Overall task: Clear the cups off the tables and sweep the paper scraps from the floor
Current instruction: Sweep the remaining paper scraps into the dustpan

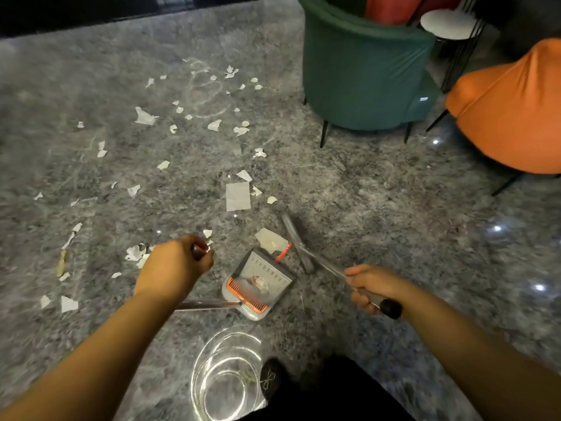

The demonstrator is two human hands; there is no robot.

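On the grey marble floor [349, 189], we work a broom [296, 241] toward a dustpan [258, 281] amid scattered paper scraps [212, 126].

From the head view, our left hand [174, 265] is curled around the top of the dustpan's metal handle, and our right hand [372, 288] grips the broom handle near its black end. The dustpan sits between our hands, holding a crumpled scrap beside its orange comb teeth; a larger scrap [271, 240] lies at its mouth, touching the broom head. More scraps spread to the left and beyond. A green armchair [361, 77] and an orange chair [510, 110] stand at the upper right.
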